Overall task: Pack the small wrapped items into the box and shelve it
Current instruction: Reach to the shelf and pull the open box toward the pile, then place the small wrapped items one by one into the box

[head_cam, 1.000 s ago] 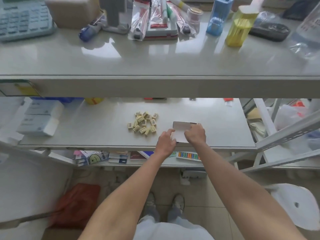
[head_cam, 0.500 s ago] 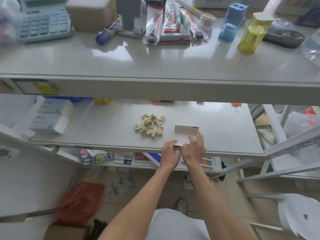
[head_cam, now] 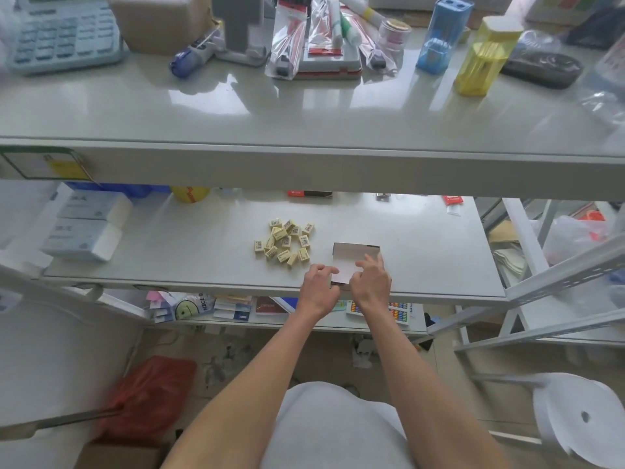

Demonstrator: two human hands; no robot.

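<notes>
A small open cardboard box [head_cam: 351, 257] lies near the front edge of the middle shelf [head_cam: 203, 262], its pale inside facing up. My left hand [head_cam: 318, 287] grips the box's near left corner with curled fingers. My right hand [head_cam: 372, 282] rests on its near right side, fingers spread over the box. A loose pile of several small yellow wrapped items [head_cam: 285, 242] with barcode labels lies on the shelf just left of the box, a short gap from my left hand.
White packs [head_cam: 84, 228] are stacked at the shelf's left end. The upper shelf [head_cam: 304, 106] holds a calculator [head_cam: 64, 32], bagged pens [head_cam: 304, 32], blue [head_cam: 439, 32] and yellow [head_cam: 483, 55] plastic boxes. A lower shelf carries booklets and an abacus [head_cam: 375, 308]. A metal rack [head_cam: 558, 282] stands right.
Both hands slid back from over the box to its near edge. The right hand's fingers have spread over the box. The pile has not moved; the view shifted a little.
</notes>
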